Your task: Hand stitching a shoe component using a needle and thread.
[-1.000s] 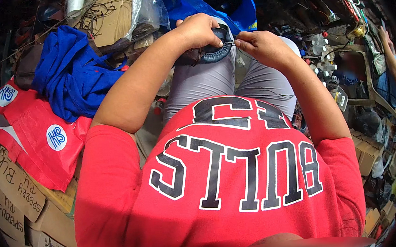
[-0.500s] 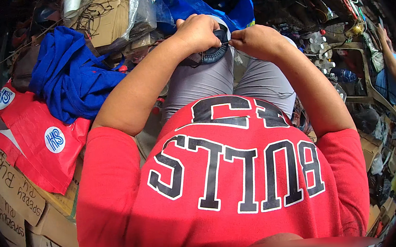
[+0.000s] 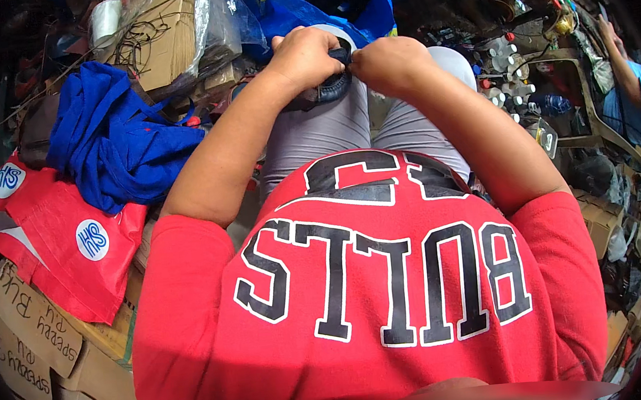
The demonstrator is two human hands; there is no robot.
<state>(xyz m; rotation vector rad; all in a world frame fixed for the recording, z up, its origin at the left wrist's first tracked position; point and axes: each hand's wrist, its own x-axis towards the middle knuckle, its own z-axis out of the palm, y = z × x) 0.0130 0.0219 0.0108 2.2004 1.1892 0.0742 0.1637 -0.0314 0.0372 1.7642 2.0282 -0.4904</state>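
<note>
A dark navy shoe [image 3: 335, 89] with a gathered, stitched-looking edge rests on my left thigh near the knee. My left hand [image 3: 306, 58] is closed round its far left part, thumb over the opening. Right beside it, my right hand [image 3: 392, 64] is curled in a pinch, its fingertips close against the shoe's right edge. Whatever those fingertips hold is too small to make out. Much of the shoe is hidden behind my left hand. Both of my legs [image 3: 315, 136] are in light grey trousers.
To the left lie a blue cloth [image 3: 113, 142], a red bag [image 3: 73, 252] and cardboard boxes [image 3: 34, 324]. Ahead stand a large blue bag [image 3: 304, 11] and a brown carton [image 3: 165, 38]. Bottles [image 3: 507, 69] and a frame [image 3: 594, 100] are on the right, with another person's arm [image 3: 625, 70] beyond.
My right hand has come in nearer to the shoe and curls more, its fingertips now close to the edge. My left hand keeps its grip. The whole view has shifted slightly.
</note>
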